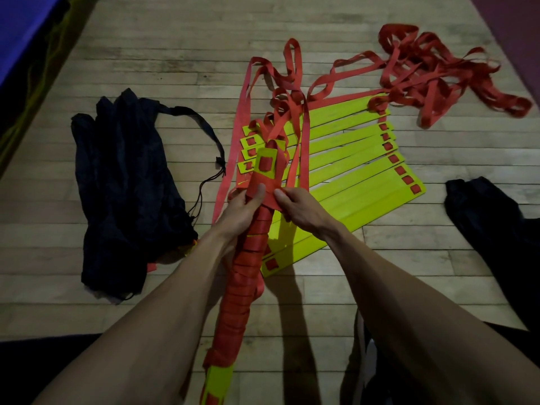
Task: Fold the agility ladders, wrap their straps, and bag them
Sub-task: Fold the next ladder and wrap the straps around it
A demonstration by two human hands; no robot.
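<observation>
A stack of yellow ladder rungs, the wrapped bundle, is bound along most of its length in red strap and points away from me. My left hand grips the bundle near its far end. My right hand pinches the red strap where it winds round the bundle. Behind it a second ladder lies fanned out on the floor, its yellow rungs side by side. Its loose red straps trail in a tangle to the far right.
A crumpled dark drawstring bag lies on the wooden floor to the left, cord towards the ladders. Another dark cloth sits at the right edge. A blue mat borders the far left.
</observation>
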